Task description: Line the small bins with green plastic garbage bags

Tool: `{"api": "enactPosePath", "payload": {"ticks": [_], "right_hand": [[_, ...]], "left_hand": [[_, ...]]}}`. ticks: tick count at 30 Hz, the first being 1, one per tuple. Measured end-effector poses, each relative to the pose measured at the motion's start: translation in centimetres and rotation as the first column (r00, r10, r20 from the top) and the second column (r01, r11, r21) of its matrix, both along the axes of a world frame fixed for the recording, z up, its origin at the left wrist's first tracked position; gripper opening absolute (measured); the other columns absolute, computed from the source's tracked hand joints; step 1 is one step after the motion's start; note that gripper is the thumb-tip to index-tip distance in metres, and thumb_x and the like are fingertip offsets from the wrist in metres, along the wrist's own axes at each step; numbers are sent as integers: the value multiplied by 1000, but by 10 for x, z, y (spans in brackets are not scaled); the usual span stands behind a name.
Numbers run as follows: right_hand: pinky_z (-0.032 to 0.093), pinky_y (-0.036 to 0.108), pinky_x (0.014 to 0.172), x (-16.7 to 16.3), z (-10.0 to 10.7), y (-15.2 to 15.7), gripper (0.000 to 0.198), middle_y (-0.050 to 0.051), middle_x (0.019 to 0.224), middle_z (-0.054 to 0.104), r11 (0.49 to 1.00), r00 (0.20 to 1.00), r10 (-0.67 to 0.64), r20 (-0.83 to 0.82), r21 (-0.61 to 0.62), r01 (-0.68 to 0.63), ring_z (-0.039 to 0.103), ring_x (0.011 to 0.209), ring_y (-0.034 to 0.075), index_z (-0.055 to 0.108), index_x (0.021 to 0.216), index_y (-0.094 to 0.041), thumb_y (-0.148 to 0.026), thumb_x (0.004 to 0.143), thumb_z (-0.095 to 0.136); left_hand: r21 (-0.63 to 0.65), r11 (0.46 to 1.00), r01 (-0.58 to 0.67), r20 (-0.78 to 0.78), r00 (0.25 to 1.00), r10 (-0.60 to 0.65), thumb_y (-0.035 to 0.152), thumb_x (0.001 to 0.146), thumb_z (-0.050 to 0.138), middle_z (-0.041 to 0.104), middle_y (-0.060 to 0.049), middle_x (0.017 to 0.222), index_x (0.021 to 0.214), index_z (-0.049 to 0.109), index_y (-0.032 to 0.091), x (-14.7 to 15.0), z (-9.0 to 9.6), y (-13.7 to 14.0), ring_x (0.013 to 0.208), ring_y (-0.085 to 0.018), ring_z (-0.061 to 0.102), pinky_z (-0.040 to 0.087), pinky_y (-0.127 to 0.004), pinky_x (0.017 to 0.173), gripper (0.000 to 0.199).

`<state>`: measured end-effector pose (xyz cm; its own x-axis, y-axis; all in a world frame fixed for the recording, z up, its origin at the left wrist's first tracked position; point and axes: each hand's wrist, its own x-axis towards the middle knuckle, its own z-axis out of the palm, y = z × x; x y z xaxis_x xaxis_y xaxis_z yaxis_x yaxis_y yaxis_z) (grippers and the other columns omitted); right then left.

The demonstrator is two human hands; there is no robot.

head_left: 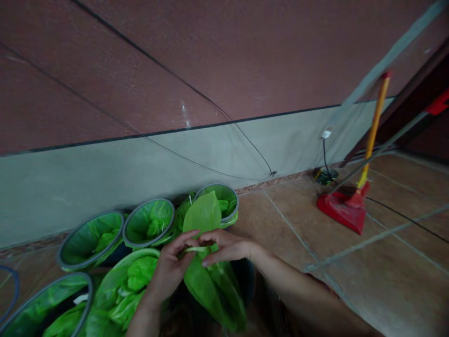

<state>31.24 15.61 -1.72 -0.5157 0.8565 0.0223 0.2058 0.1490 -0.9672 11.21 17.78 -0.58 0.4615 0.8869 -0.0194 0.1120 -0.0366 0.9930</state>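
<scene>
Green plastic bag (206, 276) is held up near the middle of the view, over the floor (298, 234), with both hands closed on its upper part. The left hand (170, 269) is pinched on the bag from the left, and the right hand (228, 245) from the right, so that the fingers (185, 239) of both almost meet over a pale folded strip of the plastic. One rounded flap of the bag is seen standing above the fingers, while the rest hangs below them. Grey-rimmed bins (149, 222) lined with similar green bags are ranged to the left and behind, along the wall (105, 173). Far to the right, a red mop (345, 208) with a yellow handle is stood on the tiles, well apart from the hands.
</scene>
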Motion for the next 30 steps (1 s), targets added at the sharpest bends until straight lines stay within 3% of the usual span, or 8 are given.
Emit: {"api": "enactPosePath", "payload": {"ticks": [5, 8, 13, 16, 19, 25, 30], "right_hand": [[30, 20, 57, -1, -7, -2, 20, -8, 64, 47, 987, 967, -157, 201, 2, 159, 43, 62, 8, 61, 74, -17, -32, 74, 74], [31, 20, 57, 4, -5, -4, 16, -7, 63, 51, 940, 886, -341, 316, 102, 326, 46, 61, 9, 64, 75, -18, -31, 77, 72], [40, 23, 70, 15, -7, -5, 7, 1, 86, 68, 719, 598, -693, 402, 443, 536, 60, 78, 15, 66, 82, -20, -18, 76, 65], [41, 22, 70, 23, -10, -6, 14, 2, 87, 67, 601, 497, -796, 345, 548, 582, 61, 79, 15, 63, 82, -21, -11, 73, 58], [37, 22, 65, 34, -10, -6, 20, 0, 78, 62, 463, 405, -882, 243, 607, 646, 57, 73, 15, 58, 76, -20, -5, 66, 51], [31, 23, 59, 59, -6, -6, 13, -3, 62, 50, 220, 252, -968, 8, 517, 827, 48, 60, 13, 47, 62, -21, -9, 59, 44], [33, 24, 60, 75, -1, -8, 6, -4, 62, 51, 124, 170, -983, -75, 418, 900, 47, 59, 14, 47, 63, -21, -21, 69, 51]], "left_hand": [[205, 962, -180, -61, 979, 196, 23, 77, 67, 73, 0, 85, 111, 72, 23, -3, -12, 4, 83, -17, 67, 50, -28, 87, 34], [422, 875, -239, -130, 939, 319, 22, 78, 65, 74, -1, 93, 110, 73, 25, -3, -16, 6, 89, -17, 68, 48, -27, 93, 33], [762, 628, -156, -213, 856, 470, 19, 84, 59, 74, -4, 94, 111, 72, 23, 0, -25, 10, 87, -18, 69, 53, -27, 85, 31], [885, 457, -91, -191, 823, 534, 16, 87, 55, 72, -4, 91, 111, 70, 19, 0, -28, 13, 83, -16, 69, 53, -26, 82, 29], [939, 330, -95, -130, 790, 599, 13, 88, 54, 70, -4, 93, 112, 67, 18, 1, -26, 13, 85, -15, 68, 53, -25, 85, 27], [965, 196, -177, -14, 707, 707, 9, 85, 54, 69, -5, 93, 108, 68, 17, 1, -20, 12, 87, -15, 66, 53, -25, 84, 27], [941, 186, -283, 11, 574, 819, 15, 84, 53, 68, -7, 88, 103, 70, 15, -13, -16, 15, 85, -19, 64, 53, -30, 82, 26]]}}
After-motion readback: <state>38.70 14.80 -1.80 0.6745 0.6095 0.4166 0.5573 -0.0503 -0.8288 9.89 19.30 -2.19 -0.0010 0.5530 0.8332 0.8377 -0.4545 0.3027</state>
